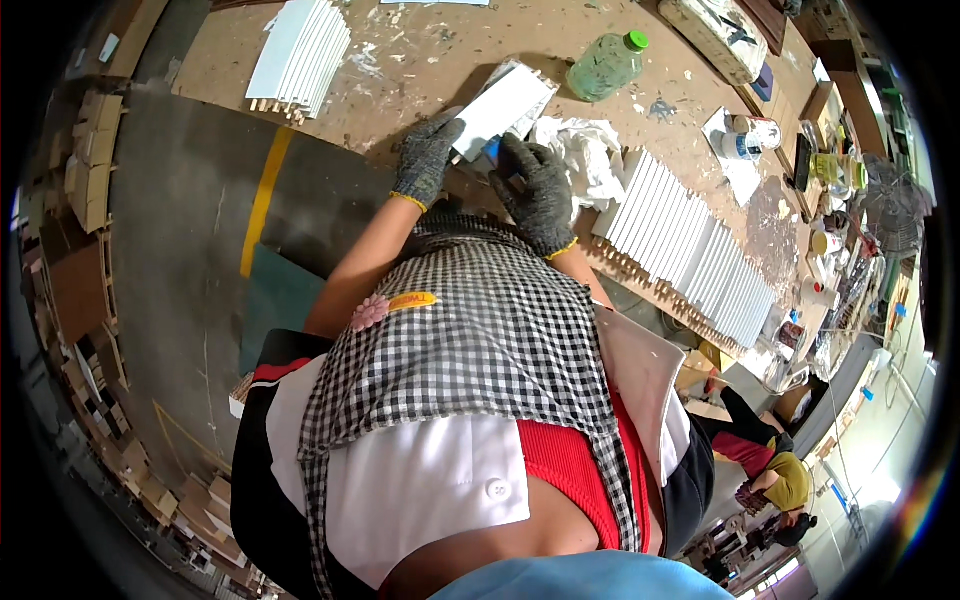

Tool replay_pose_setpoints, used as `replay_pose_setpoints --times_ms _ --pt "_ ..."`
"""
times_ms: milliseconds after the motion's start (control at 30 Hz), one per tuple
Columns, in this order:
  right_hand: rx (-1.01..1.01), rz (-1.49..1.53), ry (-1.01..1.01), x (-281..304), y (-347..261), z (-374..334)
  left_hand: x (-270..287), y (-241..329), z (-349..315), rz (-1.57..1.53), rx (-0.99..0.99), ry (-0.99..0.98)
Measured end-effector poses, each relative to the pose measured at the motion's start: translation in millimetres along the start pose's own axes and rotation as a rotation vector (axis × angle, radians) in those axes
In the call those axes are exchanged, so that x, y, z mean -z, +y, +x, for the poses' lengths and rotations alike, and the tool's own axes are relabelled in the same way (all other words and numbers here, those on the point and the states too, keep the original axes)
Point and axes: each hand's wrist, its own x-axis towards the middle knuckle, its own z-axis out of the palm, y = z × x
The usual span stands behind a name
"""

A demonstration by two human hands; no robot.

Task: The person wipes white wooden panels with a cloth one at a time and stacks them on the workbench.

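Observation:
A white rectangular panel is tilted over the near edge of the workbench. My left hand, in a dark grey knit glove with a yellow cuff, grips its lower left end. My right hand, gloved alike, is curled beside the panel's lower right corner. Its fingertips meet a small blue thing, mostly hidden by the panel and the fingers. What that hand holds, if anything, I cannot make out. Crumpled white cloth or paper lies just right of my right hand.
White panels stand in a row along the bench's right front and in a stack at far left. Beyond my hands is a green-capped clear bottle. Cans sit on the paint-spotted workbench. People are at lower right.

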Motion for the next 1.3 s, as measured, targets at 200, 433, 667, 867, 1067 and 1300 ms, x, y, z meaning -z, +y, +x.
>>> replay_pose_setpoints --times_ms 200,433,667,867,1067,1300 --pt "-0.021 -0.165 0.006 -10.3 7.2 -7.8 -13.7 3.5 -3.9 0.089 -0.106 -0.04" --pt "-0.054 -0.19 0.058 -14.8 5.7 -9.5 -14.9 -5.0 5.7 0.176 -0.153 -0.023" --pt "-0.042 -0.213 0.08 -18.6 6.1 -10.0 -18.6 9.9 -1.7 0.16 -0.11 -0.036" --pt "0.053 -0.138 0.088 -2.6 13.7 -2.2 -18.7 3.5 1.7 0.186 -0.159 -0.044" --pt "0.132 -0.178 -0.112 5.3 14.4 11.6 -15.2 -0.5 3.5 0.15 -0.169 -0.039" --pt "0.206 -0.245 -0.178 3.2 23.2 13.7 -18.3 5.5 -1.9 0.095 -0.148 -0.054"
